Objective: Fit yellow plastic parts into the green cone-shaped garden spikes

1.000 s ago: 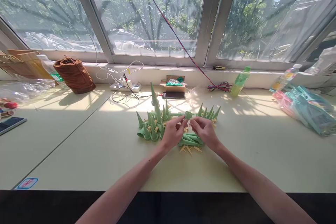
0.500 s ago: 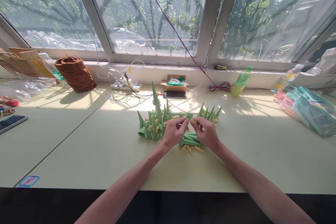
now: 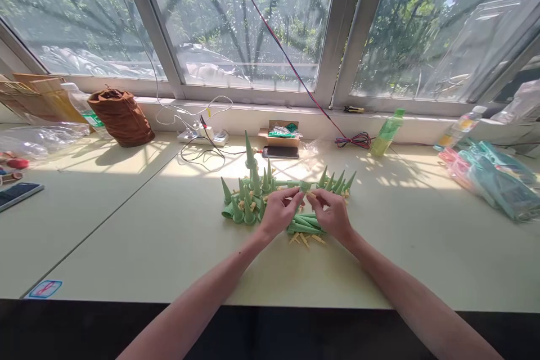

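A heap of green plastic cone spikes (image 3: 248, 202) stands and lies in the middle of the pale table (image 3: 139, 236), with small yellow pieces (image 3: 304, 239) scattered among them. My left hand (image 3: 279, 212) is closed in a pinch on a green cone piece (image 3: 302, 185) held just above the heap. My right hand (image 3: 333, 215) is closed too, its fingertips pinching a small yellow piece (image 3: 311, 195) right beside that cone. More green spikes (image 3: 337, 181) stand upright behind my right hand, and several lie flat under both hands.
Along the window sill sit a brown pouch (image 3: 121, 117), a power strip with cables (image 3: 202, 136), a small cardboard box (image 3: 278, 134) with a phone in front, and a green bottle (image 3: 387, 133). Plastic bags (image 3: 493, 177) lie at the right; a phone (image 3: 19, 194) lies at the left.
Both hands have drawn slightly closer together around the green cone piece; the view has shifted a little. Nothing else on the table has moved.
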{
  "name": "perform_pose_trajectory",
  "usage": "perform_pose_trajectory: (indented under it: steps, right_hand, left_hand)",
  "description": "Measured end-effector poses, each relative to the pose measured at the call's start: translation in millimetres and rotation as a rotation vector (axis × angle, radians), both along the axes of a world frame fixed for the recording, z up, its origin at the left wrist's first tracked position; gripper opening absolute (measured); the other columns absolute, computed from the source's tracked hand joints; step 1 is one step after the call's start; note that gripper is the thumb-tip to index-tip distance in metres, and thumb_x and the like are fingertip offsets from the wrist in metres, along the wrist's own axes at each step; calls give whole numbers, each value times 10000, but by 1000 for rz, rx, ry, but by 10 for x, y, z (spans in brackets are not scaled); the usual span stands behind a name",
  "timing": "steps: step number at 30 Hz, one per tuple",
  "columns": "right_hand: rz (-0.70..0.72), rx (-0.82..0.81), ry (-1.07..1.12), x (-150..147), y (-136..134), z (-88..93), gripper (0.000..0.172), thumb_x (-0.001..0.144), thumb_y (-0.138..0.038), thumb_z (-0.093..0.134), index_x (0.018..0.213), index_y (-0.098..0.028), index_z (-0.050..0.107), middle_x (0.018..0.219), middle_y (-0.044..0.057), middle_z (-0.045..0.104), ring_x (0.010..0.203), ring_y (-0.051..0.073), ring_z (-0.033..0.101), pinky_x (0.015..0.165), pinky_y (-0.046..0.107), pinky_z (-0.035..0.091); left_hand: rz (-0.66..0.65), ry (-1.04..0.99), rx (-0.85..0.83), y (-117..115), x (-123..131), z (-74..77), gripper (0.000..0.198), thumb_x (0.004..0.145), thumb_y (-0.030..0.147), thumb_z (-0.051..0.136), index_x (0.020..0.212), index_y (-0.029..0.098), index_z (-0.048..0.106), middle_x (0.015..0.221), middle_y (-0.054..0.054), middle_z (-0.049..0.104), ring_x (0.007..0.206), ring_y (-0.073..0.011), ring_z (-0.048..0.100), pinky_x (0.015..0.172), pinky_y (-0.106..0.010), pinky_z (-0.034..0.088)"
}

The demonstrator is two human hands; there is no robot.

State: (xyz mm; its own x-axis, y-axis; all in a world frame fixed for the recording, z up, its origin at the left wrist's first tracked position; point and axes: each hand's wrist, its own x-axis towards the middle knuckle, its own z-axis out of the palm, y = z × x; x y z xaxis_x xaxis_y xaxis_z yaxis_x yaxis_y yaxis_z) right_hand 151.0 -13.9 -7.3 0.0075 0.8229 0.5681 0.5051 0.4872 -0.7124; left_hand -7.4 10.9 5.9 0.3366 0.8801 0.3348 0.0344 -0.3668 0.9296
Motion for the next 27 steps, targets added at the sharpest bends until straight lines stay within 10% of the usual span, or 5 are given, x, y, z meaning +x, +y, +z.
perform_pose_trajectory:
  steps: [9,27]
  right_hand:
    - [286,-338,555,-60,-9,59,356,851,-513,628,734,-179,586,514,-50,470,363,71,363,315,212,274]
    - [131,-92,146,13,39,-42,310,931,-383,555,726,-161,625,563,-20,520,495,93,440,490,230,356]
  left_hand:
    - [77,-31,105,32,21,-69,308,870,421,611,816,126,684,554,29,425,467,-60,315,414,-195,262]
    - [-29,-46,-105,-1,-7,73,359,871,413,603,677,112,637,509,34,408,450,-46,300,421,-190,232]
